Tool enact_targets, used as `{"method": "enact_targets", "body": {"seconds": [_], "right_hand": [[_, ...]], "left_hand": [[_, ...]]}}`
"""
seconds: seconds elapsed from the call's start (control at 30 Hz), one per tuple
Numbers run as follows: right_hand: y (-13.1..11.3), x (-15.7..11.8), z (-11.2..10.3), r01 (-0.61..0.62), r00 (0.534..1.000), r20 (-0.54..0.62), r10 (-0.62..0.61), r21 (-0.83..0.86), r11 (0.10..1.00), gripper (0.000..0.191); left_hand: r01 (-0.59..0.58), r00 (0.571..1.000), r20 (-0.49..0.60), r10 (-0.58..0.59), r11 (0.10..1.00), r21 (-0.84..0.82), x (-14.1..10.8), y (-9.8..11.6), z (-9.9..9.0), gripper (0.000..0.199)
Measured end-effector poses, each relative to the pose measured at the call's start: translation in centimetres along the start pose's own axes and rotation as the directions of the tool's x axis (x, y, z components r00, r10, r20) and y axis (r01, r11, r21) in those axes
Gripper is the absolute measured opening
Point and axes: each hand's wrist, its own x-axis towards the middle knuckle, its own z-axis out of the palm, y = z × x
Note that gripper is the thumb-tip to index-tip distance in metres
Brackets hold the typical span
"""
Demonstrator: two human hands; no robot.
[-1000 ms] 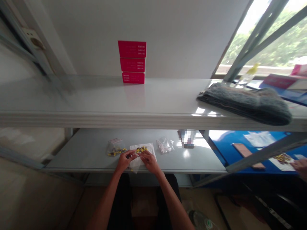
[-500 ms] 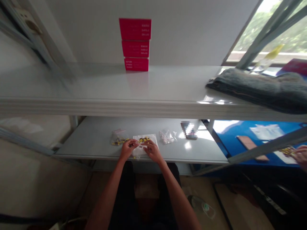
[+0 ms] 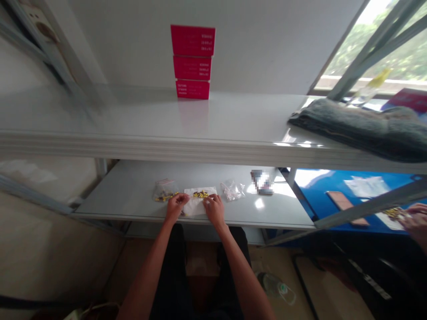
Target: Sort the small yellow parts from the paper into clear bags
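Small yellow and dark pieces (image 3: 200, 194) lie in a pile on a white sheet (image 3: 196, 208) on the lower grey table. At the sheet's left edge is my left hand (image 3: 176, 206), its fingers pinched together; whatever they hold is too small to name. My right hand (image 3: 214, 208) rests over the sheet's right side, fingers curled together near the pile, their contents not discernible. A clear bag with yellow pieces (image 3: 165, 191) lies just left of my left hand. Right of the sheet is another clear bag with pale contents (image 3: 232, 190).
A pixelated object (image 3: 263, 181) lies farther right on the table. Above runs a shelf (image 3: 140, 120) bearing stacked red boxes (image 3: 192, 66) and a folded dark cloth (image 3: 360, 126). Another person's hands (image 3: 415, 220) are at the blue table (image 3: 308, 189) on the right.
My hands have moved apart from over the sheet, the left slightly leftward and the right off the middle toward the right side. The view has shifted slightly.
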Motion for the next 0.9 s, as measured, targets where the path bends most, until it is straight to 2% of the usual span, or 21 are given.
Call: {"method": "enact_targets", "body": {"seconds": [0.1,0.2,0.3,0.4,0.57,0.8,0.9], "right_hand": [[-0.1,0.1,-0.1,0.004,0.999,0.038,-0.004,-0.007,1.000,0.021],[-0.5,0.2,-0.5,-0.023,0.999,0.040,0.020,0.055,0.998,0.022],[-1.0,0.2,-1.1,-0.051,0.999,0.003,0.051,0.219,0.974,0.020],[-1.2,0.2,-1.6,-0.050,0.999,0.037,0.039,0.387,0.921,0.017],[-1.3,0.4,-1.6,-0.053,0.986,0.163,-0.017,0.421,0.906,0.016],[-1.7,0.5,-1.7,-0.026,0.969,0.235,-0.079,0.412,0.911,0.024],[-1.6,0.4,-1.8,0.008,0.979,0.184,-0.091,0.409,0.913,0.024]], "left_hand": [[0.060,0.998,0.025,-0.060,0.998,-0.005,-0.1,0.5,0.1,0.041],[0.089,0.992,0.090,-0.087,0.996,-0.017,-0.3,1.1,0.1,0.044],[0.042,0.989,0.144,-0.046,0.999,0.032,-0.5,1.5,0.2,0.043],[-0.022,0.977,0.215,-0.002,0.994,0.109,-0.6,1.7,0.4,0.042],[-0.048,0.957,0.290,0.001,0.986,0.158,-0.5,2.1,0.5,0.036],[-0.059,0.964,0.265,0.017,0.987,0.151,-0.4,2.0,0.4,0.031],[-0.041,0.980,0.198,0.014,0.990,0.134,-0.3,2.0,0.4,0.032]]}}
